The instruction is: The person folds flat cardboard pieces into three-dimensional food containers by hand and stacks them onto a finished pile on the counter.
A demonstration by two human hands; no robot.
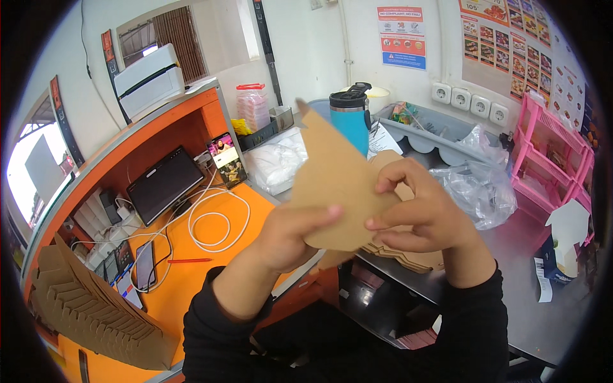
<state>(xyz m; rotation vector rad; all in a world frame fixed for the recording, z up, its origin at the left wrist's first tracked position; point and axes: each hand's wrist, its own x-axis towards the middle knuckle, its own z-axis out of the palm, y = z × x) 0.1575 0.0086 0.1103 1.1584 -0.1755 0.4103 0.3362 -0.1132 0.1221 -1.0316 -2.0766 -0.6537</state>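
A brown cardboard piece (335,172), partly folded and a little blurred, is held up in front of me between both hands. My left hand (284,233) grips its lower left side, with the thumb lying across the face. At the right edge, the curled fingers of my right hand (424,214) pinch the board. Beneath them, flat cardboard blanks (415,258) lie stacked on the metal counter, largely covered by my hands. Further left, a nested stack of folded cardboard pieces (96,313) stands on the orange desk (223,255).
A blue tumbler (349,121) stands behind the cardboard. Plastic bags (476,191), a grey tray (428,131) and a pink rack (552,153) are at the right. The desk holds a monitor (166,185), a propped phone (227,159), a white cable (214,246) and a red pen (189,260).
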